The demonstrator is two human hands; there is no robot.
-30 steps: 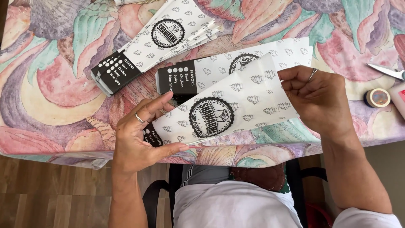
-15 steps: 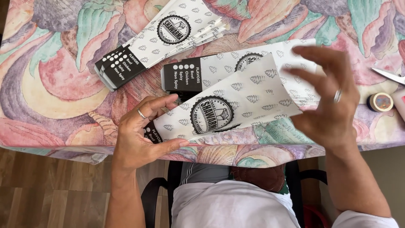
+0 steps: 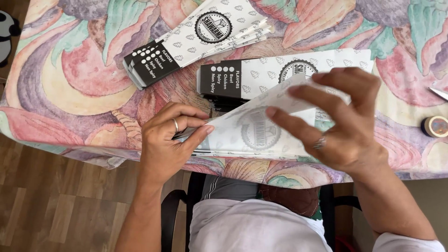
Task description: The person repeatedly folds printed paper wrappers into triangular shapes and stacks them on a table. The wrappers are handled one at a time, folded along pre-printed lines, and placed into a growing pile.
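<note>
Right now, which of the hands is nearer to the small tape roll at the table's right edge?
Right. The right hand lies on the paper sleeve, just left of the tape roll; the left hand pinches the sleeve's far end.

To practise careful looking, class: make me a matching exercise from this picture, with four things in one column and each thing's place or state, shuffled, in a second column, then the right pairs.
Things:
1. left hand
2. right hand
3. stack of printed paper sleeves
4. roll of tape

Places or states:
A. at the table's right edge
B. pinching the narrow end of the paper sleeve
C. lying fanned at the top, untouched
D. spread flat over the sleeve's wide end

Pairs: 1-B, 2-D, 3-C, 4-A
</note>
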